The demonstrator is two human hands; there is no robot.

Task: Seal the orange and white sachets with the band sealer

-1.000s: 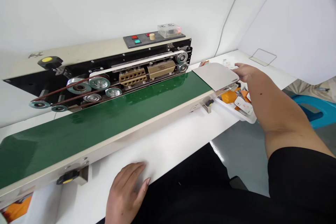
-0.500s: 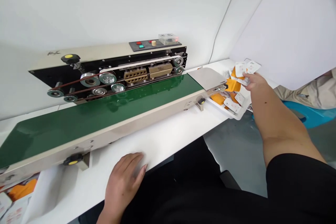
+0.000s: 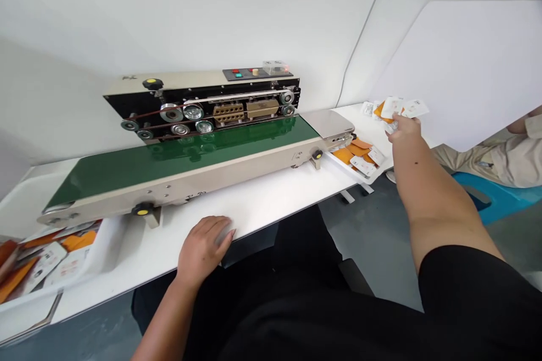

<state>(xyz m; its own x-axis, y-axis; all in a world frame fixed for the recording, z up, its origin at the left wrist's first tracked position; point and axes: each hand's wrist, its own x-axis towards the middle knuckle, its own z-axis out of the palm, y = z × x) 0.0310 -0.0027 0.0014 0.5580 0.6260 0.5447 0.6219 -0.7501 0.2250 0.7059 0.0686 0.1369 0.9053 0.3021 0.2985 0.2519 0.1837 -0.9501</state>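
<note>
My right hand (image 3: 405, 128) is stretched out to the far right, its fingers closed on several small white and orange packets (image 3: 392, 107). It is above the far end of a white tray (image 3: 379, 172), where more orange and white packets (image 3: 359, 153) lie in a loose heap. My left hand (image 3: 206, 245) rests on the front edge of the white table (image 3: 249, 217), fingers loosely bent and thumb apart, with nothing visible in it. Between the hands and the wall stands a band sealer (image 3: 203, 110) with a green conveyor belt (image 3: 182, 161).
Under the belt's left end, a white bin (image 3: 108, 242) holds more packets; part of what looks like another person's hand shows at the left edge. A big white panel (image 3: 466, 62) rises at right. Beyond it, a person in beige clothing (image 3: 508, 155) is beside a blue stool (image 3: 503, 194).
The view has shifted, bringing the left bin more into sight. My right hand, still gripping packets, has lifted away from the heap in the tray. My left hand stays on the table edge.
</note>
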